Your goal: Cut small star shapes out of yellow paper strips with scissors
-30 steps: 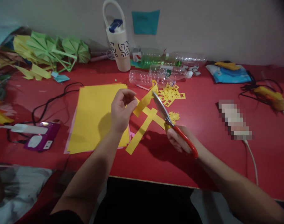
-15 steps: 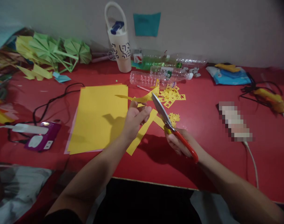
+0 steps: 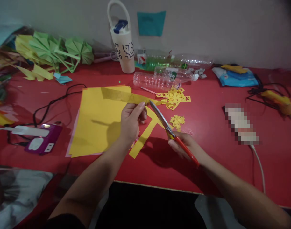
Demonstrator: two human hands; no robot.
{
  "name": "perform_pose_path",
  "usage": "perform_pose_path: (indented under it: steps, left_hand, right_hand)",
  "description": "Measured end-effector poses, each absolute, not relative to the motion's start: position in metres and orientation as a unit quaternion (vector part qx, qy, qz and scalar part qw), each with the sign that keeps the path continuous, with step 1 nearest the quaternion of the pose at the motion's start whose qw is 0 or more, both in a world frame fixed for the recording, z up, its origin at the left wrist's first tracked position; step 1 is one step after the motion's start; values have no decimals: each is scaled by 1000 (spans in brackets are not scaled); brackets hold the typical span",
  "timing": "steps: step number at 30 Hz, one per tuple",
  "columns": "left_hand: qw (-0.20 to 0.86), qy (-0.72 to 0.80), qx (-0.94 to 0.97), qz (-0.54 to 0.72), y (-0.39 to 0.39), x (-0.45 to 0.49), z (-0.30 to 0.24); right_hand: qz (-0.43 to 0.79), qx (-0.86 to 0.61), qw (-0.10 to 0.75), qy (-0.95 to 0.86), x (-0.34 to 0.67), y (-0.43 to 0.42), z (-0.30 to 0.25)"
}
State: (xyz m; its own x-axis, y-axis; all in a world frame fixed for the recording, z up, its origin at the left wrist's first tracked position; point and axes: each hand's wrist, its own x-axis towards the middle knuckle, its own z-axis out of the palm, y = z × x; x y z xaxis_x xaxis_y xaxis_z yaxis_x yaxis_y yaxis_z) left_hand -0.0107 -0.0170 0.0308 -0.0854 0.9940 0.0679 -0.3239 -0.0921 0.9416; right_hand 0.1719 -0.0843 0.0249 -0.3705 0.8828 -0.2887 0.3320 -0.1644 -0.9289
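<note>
My left hand (image 3: 131, 119) pinches a long yellow paper strip (image 3: 121, 95) and holds it level above the red table (image 3: 207, 152). My right hand (image 3: 182, 146) grips red-handled scissors (image 3: 169, 132); their blades point up and left, with the tips at the strip beside my left fingers. Under my left hand lies a stack of yellow paper sheets (image 3: 97, 121). Loose yellow strips (image 3: 145, 135) lie between my hands. Small cut-out yellow stars (image 3: 177, 120) and a punched yellow scrap (image 3: 175, 97) rest just beyond the scissors.
Empty plastic bottles (image 3: 159, 81) and a white bottle carrier (image 3: 123, 47) stand at the back. Green and yellow folded paper shapes (image 3: 52, 54) fill the far left. A purple power strip (image 3: 41, 143) with cables sits left; a glue gun (image 3: 278, 100) and a blue pack (image 3: 236, 78) right.
My left hand turned the yellow strip from hanging at a slant to lying level and stretched leftward. The scissors dropped a little and their tips moved left to the strip.
</note>
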Motion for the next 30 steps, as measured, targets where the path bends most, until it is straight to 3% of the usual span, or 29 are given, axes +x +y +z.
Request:
perform_pose_path:
  steps: [13, 30]
  left_hand:
    - [546, 408, 399, 614, -14, -15, 29]
    - [559, 421, 397, 594, -13, -16, 28]
  right_hand:
    - [590, -462, 216, -626, 182, -82, 3]
    - [618, -470, 188, -601, 179, -81, 21]
